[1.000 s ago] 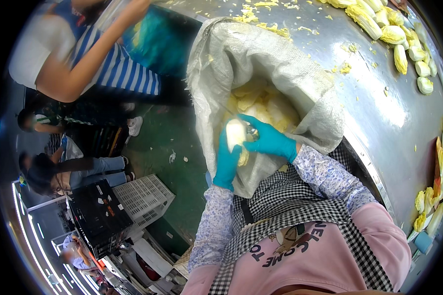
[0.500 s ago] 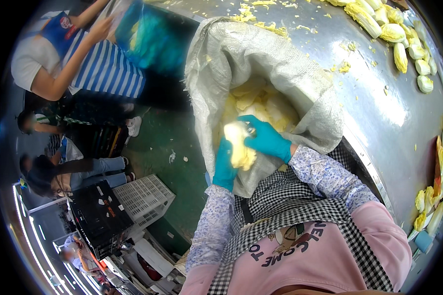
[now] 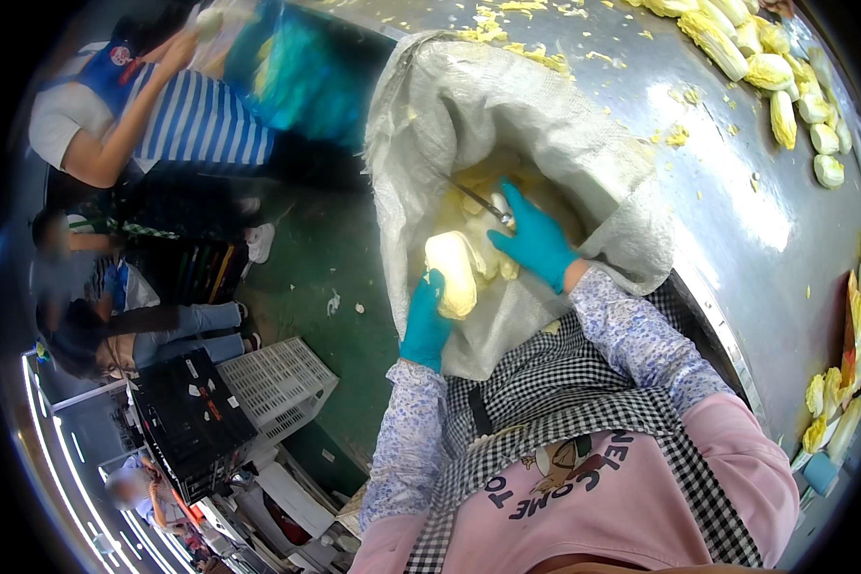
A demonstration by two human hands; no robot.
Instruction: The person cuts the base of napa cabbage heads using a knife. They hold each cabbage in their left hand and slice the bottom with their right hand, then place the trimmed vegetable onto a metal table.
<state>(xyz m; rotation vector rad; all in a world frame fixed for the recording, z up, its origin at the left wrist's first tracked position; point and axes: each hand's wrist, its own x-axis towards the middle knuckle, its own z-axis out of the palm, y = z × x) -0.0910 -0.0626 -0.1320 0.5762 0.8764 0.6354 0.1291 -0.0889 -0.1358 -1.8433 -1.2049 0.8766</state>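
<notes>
My left hand [image 3: 425,325], in a teal glove, grips a pale yellow napa cabbage [image 3: 455,273] over the near left part of the sack mouth. My right hand [image 3: 538,241], gloved alike, is closed around the handle of a knife [image 3: 489,205], its blade pointing up and left, apart from the cabbage. Between the hands are some loose pale leaves [image 3: 493,260]. Both hands are over a large white woven sack [image 3: 416,115] standing open against my apron, with yellow leaf scraps inside. Its bottom is out of sight.
A metal table [image 3: 717,220] runs along the right, with leaf scraps on it and a heap of napa cabbages [image 3: 770,72] at its far end. At the far left a co-worker in a striped apron [image 3: 201,124] stands by a teal bag [image 3: 306,72]. Crates [image 3: 277,387] stand on the green floor.
My right hand has moved away from the cabbage, up and right, and the knife blade now shows. Leaves have come off between the hands. My left hand has shifted slightly left with the cabbage.
</notes>
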